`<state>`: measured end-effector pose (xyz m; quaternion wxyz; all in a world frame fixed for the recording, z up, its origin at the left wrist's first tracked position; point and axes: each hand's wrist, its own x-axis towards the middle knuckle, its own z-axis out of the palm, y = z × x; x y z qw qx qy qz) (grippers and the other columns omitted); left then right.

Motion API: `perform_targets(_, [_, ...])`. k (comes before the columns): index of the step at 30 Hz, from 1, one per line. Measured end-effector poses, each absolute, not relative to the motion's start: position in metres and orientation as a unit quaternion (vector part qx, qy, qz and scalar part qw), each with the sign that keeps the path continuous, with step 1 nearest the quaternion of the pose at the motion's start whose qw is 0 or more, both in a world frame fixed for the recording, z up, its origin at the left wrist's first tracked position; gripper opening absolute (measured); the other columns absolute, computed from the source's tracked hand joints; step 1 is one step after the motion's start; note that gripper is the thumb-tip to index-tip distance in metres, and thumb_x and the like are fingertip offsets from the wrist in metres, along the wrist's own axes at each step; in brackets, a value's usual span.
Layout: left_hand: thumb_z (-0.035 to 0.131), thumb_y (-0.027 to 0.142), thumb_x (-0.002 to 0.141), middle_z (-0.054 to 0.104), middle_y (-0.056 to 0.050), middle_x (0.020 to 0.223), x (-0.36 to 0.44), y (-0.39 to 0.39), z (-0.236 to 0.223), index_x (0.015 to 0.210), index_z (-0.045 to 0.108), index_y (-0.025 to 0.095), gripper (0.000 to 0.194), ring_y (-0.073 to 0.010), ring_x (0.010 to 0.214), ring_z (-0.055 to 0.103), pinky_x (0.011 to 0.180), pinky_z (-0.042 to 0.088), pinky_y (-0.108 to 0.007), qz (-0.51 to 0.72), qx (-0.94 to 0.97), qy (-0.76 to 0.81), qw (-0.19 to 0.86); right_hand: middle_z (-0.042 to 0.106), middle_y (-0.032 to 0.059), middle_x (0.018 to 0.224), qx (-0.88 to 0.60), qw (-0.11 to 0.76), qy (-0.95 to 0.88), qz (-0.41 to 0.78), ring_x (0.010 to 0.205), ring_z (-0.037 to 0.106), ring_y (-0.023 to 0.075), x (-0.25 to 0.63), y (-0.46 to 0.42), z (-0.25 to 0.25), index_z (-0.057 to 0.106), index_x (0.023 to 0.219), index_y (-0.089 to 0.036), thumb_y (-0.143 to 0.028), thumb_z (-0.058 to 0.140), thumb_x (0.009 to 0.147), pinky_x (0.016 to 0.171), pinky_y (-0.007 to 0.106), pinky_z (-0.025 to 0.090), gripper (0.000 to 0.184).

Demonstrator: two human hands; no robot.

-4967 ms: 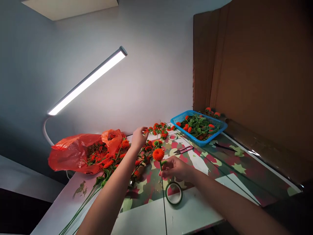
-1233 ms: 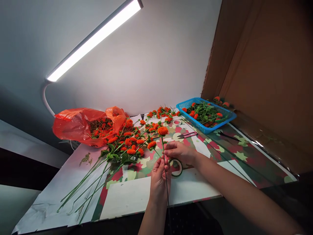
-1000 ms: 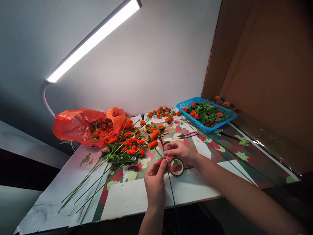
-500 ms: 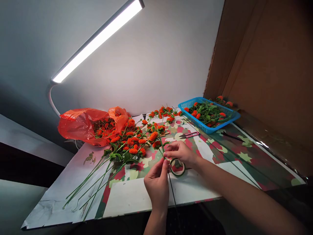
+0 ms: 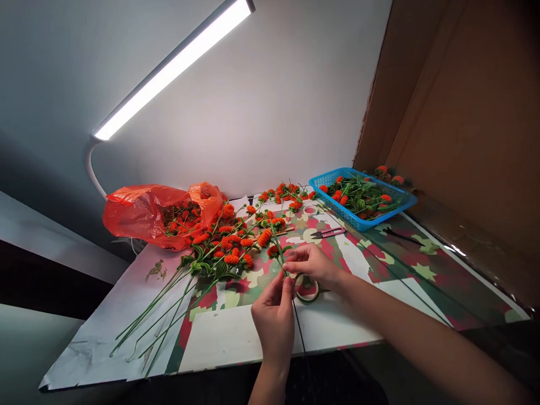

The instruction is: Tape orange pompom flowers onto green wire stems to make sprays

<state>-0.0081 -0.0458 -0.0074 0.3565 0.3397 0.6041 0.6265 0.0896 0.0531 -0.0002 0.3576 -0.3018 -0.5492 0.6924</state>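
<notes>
Camouflage-patterned tabletop [image 5: 423, 273]; left hand [image 5: 276, 312] and right hand [image 5: 315, 266] mid-view, fingers [image 5: 295, 265] of both pinching stems [image 5: 278, 247] of two orange flowers [image 5: 264, 237], heads at 11 o'clock; tape roll [image 5: 316, 292] just beside, 4 o'clock; flower pile [image 5: 225, 244] 10 o'clock; pink snips [image 5: 334, 231] 2 o'clock, blue basket [image 5: 360, 226] beyond

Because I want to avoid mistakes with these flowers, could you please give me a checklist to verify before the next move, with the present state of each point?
1. Left hand pinches the held stems: ok.
2. Right hand grips them just above: ok.
3. Stems bound firmly together: cannot tell, fingers cover the place.
4. Green tape roll close to the right hand: ok.
5. Pink-handled snips lying uncovered on the table: ok.
6. All loose flowers inside the red bag or blue basket: not ok, many lie outside.
</notes>
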Motion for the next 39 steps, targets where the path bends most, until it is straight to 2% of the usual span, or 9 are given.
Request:
perform_targets(5, [0.064, 0.032, 0.076, 0.072, -0.009, 0.095, -0.011, -0.046, -0.013, 0.1, 0.07, 0.018, 0.029, -0.0227, 0.081, 0.067, 0.073, 0.053, -0.032, 0.619, 0.396, 0.605, 0.306, 0.065, 0.003, 0.06, -0.329, 0.34, -0.553, 0.686, 0.054, 0.057, 0.0126, 0.089, 0.052, -0.002, 0.068, 0.065, -0.011, -0.037, 0.079, 0.056, 0.051, 0.024, 0.042, 0.029])
perform_targets(12, [0.068, 0.026, 0.071, 0.073, -0.008, 0.087, -0.01, -0.045, -0.013, 0.093, 0.074, 0.022, 0.023, -0.0218, 0.073, 0.065, 0.069, 0.051, -0.029, 0.616, 0.438, 0.612, 0.232, 0.063, 0.0023, 0.055, -0.362, 0.323, -0.535, 0.692, 0.047, 0.054, 0.0112, 0.087, 0.046, 0.006, 0.068, 0.064, -0.012, -0.043, 0.078, 0.054, 0.046, 0.024, 0.04, 0.034])
perform_targets(15, [0.073, 0.026, 0.065, 0.073, -0.008, 0.083, -0.012, -0.043, -0.014, 0.089, 0.074, 0.022, 0.025, -0.0208, 0.068, 0.064, 0.065, 0.051, -0.028, 0.633, 0.415, 0.602, 0.253, 0.063, 0.0017, 0.055, -0.368, 0.337, -0.538, 0.679, 0.049, 0.053, 0.0107, 0.086, 0.046, 0.005, 0.068, 0.061, -0.012, -0.043, 0.079, 0.052, 0.048, 0.024, 0.04, 0.034])
perform_targets(20, [0.07, 0.033, 0.069, 0.07, -0.006, 0.069, -0.013, -0.04, -0.014, 0.088, 0.073, 0.015, 0.027, -0.0178, 0.059, 0.063, 0.059, 0.051, -0.028, 0.654, 0.341, 0.585, 0.337, 0.063, 0.0021, 0.059, -0.319, 0.337, -0.548, 0.696, 0.056, 0.056, 0.0122, 0.088, 0.047, 0.004, 0.069, 0.064, -0.012, -0.042, 0.077, 0.057, 0.051, 0.024, 0.041, 0.032])
perform_targets(24, [0.071, 0.034, 0.069, 0.068, -0.003, 0.064, -0.011, -0.039, -0.01, 0.085, 0.07, 0.013, 0.027, -0.0135, 0.053, 0.06, 0.056, 0.05, -0.025, 0.688, 0.278, 0.535, 0.405, 0.06, 0.0008, 0.057, -0.261, 0.314, -0.538, 0.738, 0.055, 0.052, 0.0101, 0.091, 0.047, 0.007, 0.068, 0.066, -0.011, -0.04, 0.073, 0.065, 0.051, 0.022, 0.039, 0.03])
perform_targets(28, [0.071, 0.033, 0.069, 0.065, -0.002, 0.063, -0.01, -0.042, -0.009, 0.081, 0.069, 0.013, 0.024, -0.0105, 0.05, 0.058, 0.053, 0.049, -0.023, 0.688, 0.268, 0.505, 0.447, 0.059, -0.0002, 0.059, -0.251, 0.299, -0.526, 0.756, 0.053, 0.05, 0.0084, 0.096, 0.049, 0.01, 0.068, 0.066, -0.011, -0.035, 0.077, 0.062, 0.05, 0.022, 0.037, 0.025])
perform_targets(32, [0.07, 0.033, 0.07, 0.062, 0.0, 0.059, -0.011, -0.045, -0.01, 0.081, 0.07, 0.013, 0.023, -0.0094, 0.049, 0.056, 0.049, 0.047, -0.021, 0.675, 0.287, 0.475, 0.486, 0.063, 0.0023, 0.065, -0.222, 0.252, -0.533, 0.776, 0.058, 0.055, 0.0105, 0.1, 0.051, 0.012, 0.07, 0.072, -0.011, -0.034, 0.077, 0.062, 0.055, 0.023, 0.041, 0.026])
perform_targets(36, [0.07, 0.035, 0.069, 0.064, -0.001, 0.061, -0.012, -0.046, -0.009, 0.084, 0.071, 0.014, 0.026, -0.0104, 0.05, 0.057, 0.053, 0.049, -0.023, 0.662, 0.297, 0.499, 0.474, 0.063, 0.0023, 0.064, -0.242, 0.304, -0.56, 0.732, 0.06, 0.055, 0.0123, 0.096, 0.05, 0.011, 0.069, 0.067, -0.013, -0.035, 0.077, 0.06, 0.058, 0.025, 0.043, 0.025])
perform_targets(39, [0.072, 0.034, 0.067, 0.067, -0.003, 0.062, -0.011, -0.046, -0.008, 0.083, 0.071, 0.014, 0.027, -0.0138, 0.056, 0.06, 0.056, 0.05, -0.024, 0.652, 0.309, 0.559, 0.409, 0.062, 0.0015, 0.062, -0.278, 0.355, -0.589, 0.67, 0.063, 0.055, 0.0135, 0.092, 0.048, 0.01, 0.068, 0.064, -0.014, -0.037, 0.076, 0.06, 0.061, 0.027, 0.042, 0.024])
